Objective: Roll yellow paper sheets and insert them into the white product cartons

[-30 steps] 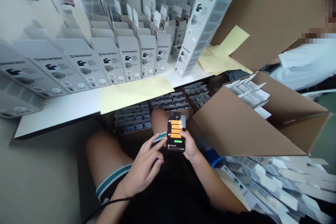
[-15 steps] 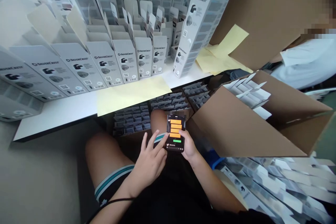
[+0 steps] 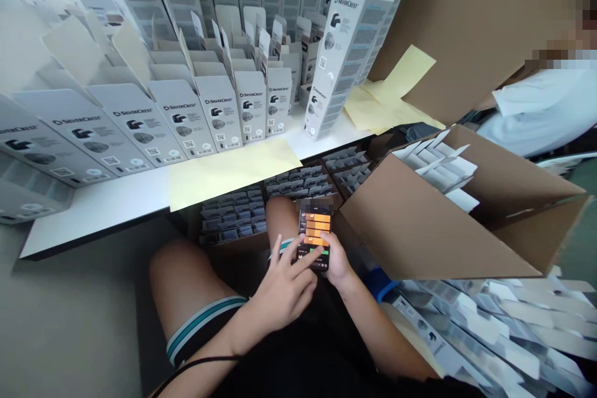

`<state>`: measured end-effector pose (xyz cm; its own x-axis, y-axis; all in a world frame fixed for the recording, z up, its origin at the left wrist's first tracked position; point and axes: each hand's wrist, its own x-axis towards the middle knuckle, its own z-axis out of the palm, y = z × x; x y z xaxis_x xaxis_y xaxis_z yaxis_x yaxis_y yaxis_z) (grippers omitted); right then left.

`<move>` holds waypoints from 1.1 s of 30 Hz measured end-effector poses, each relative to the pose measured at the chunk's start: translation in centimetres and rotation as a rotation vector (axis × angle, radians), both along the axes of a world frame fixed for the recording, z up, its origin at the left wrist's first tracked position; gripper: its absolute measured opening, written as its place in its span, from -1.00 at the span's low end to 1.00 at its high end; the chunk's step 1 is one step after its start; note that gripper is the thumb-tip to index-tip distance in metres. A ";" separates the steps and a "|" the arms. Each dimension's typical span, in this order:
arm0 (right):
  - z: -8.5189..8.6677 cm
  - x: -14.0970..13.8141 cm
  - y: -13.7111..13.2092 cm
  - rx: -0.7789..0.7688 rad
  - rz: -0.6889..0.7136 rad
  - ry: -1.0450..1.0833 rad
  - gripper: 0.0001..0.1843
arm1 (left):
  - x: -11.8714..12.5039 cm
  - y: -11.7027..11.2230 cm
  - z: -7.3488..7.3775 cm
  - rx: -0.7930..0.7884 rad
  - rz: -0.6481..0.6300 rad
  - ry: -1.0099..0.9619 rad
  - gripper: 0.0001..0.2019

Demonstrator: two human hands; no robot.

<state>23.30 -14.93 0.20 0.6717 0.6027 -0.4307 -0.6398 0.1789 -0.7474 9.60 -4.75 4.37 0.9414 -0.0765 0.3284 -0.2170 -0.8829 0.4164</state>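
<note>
A smartphone [image 3: 314,236] with a lit screen of orange bars and a green one is held upright above my lap. My right hand [image 3: 336,260] grips it from the right side, thumb over the screen. From the left, my left hand [image 3: 288,283] reaches across the phone's lower part, fingers spread and one fingertip over the screen near the green bar. Whether that fingertip touches the glass I cannot tell. Beyond the phone, a row of upright grey-white SilverCrest boxes [image 3: 217,113] with raised flaps lines the white table [image 3: 97,202].
A large open cardboard box [image 3: 420,217] with white cartons stands at the right. Flat cartons [image 3: 494,329] are heaped below it. Yellow sheets [image 3: 233,173] lie along the table edge. Filled boxes [image 3: 236,214] sit under the table. At the far right is another person's white sleeve [image 3: 536,106].
My left hand has moved right, farther over the phone's screen. The orange bars on the display have shifted. My right hand keeps its hold on the phone.
</note>
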 end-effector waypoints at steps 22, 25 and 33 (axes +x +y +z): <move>1.8 -0.1 -0.1 0.187 0.237 -0.047 -0.55 | -5.5 5.4 -4.1 -0.593 0.481 -0.153 -0.86; 1.8 -0.1 0.0 0.194 0.234 -0.039 -0.56 | -6.2 5.7 -4.7 -0.640 0.520 -0.158 -0.85; 1.9 -0.3 0.3 0.208 0.251 -0.024 -0.58 | -6.7 5.7 -5.4 -0.592 0.498 -0.170 -0.85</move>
